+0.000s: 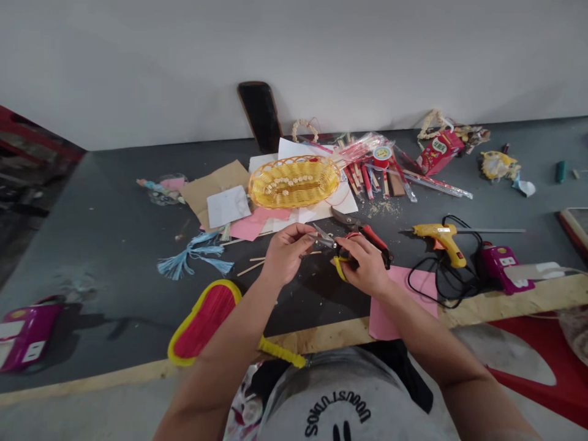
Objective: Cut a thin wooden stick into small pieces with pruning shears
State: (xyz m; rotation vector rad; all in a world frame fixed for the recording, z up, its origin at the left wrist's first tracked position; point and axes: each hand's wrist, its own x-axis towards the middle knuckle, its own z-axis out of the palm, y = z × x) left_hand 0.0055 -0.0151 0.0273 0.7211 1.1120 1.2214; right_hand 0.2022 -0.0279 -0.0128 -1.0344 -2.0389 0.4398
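My right hand (pixel 366 262) grips a pair of scissors (pixel 325 241) by its yellow and black handles. The blades are a little apart and point left, towards my left hand (pixel 289 250). Thumb and forefinger of that hand are pinched together right at the blades; what they hold is too small to make out. Just beyond my right hand lie red-handled pruning shears (pixel 344 218), partly covered by it. Thin wooden sticks (pixel 252 267) rest left of my left hand, and a yellow-rimmed red fuzzy piece (pixel 209 318) lies beside my left forearm.
A yellow woven basket (pixel 257 190) holds a beige strand. Behind it a phone (pixel 260 113) leans on the wall. Blue tassels (pixel 195 254) lie left. To the right are a glue gun (pixel 438 236), its cable, a purple power strip (pixel 503 266) and pink paper (pixel 388 315).
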